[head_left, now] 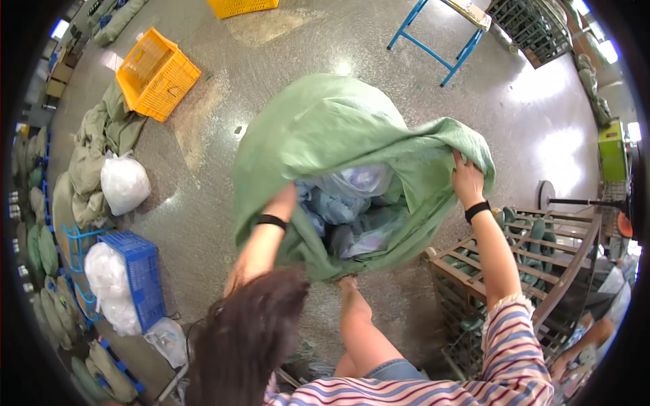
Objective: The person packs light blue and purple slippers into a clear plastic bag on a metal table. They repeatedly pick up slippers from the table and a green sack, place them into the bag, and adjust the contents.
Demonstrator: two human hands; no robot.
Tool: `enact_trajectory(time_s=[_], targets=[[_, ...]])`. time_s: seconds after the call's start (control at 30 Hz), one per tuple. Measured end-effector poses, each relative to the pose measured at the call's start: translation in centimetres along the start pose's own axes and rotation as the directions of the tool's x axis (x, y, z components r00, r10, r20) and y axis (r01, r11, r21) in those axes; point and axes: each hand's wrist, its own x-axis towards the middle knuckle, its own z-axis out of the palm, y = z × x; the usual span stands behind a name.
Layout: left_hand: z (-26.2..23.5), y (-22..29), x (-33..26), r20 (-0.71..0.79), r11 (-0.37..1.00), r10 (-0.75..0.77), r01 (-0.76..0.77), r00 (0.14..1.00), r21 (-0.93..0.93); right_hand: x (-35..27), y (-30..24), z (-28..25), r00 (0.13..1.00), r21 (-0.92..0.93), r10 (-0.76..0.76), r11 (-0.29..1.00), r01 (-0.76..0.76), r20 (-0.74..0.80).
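Note:
A large green fabric sack (325, 122) bulges on the floor before me, its mouth spread wide. Inside lie several bundles in pale blue, clear plastic bags (342, 203). My right hand (467, 177) is closed on the sack's rim and holds it raised at the right. On the left, my left hand (283, 200) reaches in at the mouth, under a fold of the green cloth. The cloth hides its fingers, so I cannot see whether they grip anything. Each wrist wears a black band.
A yellow crate (162, 84) and a stuffed white bag (125, 184) stand left. Nearer is a blue crate (139, 277) with white plastic bags. At right, a slatted rack (528, 250) holds green items. A blue-legged stool (440, 34) stands beyond. Another person's arm (586, 345) shows lower right.

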Motion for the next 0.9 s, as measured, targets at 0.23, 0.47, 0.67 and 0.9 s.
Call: enact_trajectory(time_s=[0.23, 0.47, 0.67, 0.9], targets=[[-8.8, 1.0, 8.3, 0.484, 0.973, 0.064, -0.163, 0.873, 0.165, 1.7, -4.5, 1.3, 0.996, -0.152, 0.077, 0.986, -0.068, 0.052], [3.2, 10.2, 2.1, 0.383, 0.775, 0.055, 0.202, 0.922, -0.599, -9.2, -14.5, 7.8, 0.733, 0.502, -0.552, 0.799, 0.331, 0.397], [3.3, 2.7, 9.0, 0.024, 0.908, 0.419, -0.419, 0.908, -0.024, -15.1, -17.5, 13.5, 0.544, 0.262, -0.326, 0.945, 0.195, 0.773], [-8.5, 10.9, 1.7, 0.246, 0.725, 0.624, -0.432, 0.742, -0.537, -17.8, -14.3, 5.9, 0.661, 0.527, -0.449, 0.844, 0.094, 0.601]])
